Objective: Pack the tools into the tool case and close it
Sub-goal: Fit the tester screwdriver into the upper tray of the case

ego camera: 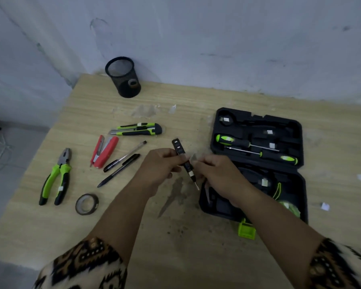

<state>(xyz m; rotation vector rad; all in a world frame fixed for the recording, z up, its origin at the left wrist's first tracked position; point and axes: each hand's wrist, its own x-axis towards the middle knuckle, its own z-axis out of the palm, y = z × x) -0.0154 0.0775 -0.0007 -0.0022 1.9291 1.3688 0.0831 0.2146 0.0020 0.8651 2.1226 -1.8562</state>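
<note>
An open black tool case lies at the right of the wooden table, with two green-handled screwdrivers lodged in its far half. Both hands meet just left of the case. My left hand grips a slim black tester pen by its upper part. My right hand pinches the same pen lower down, near its pale tip. Loose on the table to the left lie green pliers, a green utility knife and a roll of dark tape.
A red stapler and two black pens lie between the pliers and my hands. A black mesh cup stands at the back by the wall. The case's green latch sticks out at its near edge. Table edge runs along the left.
</note>
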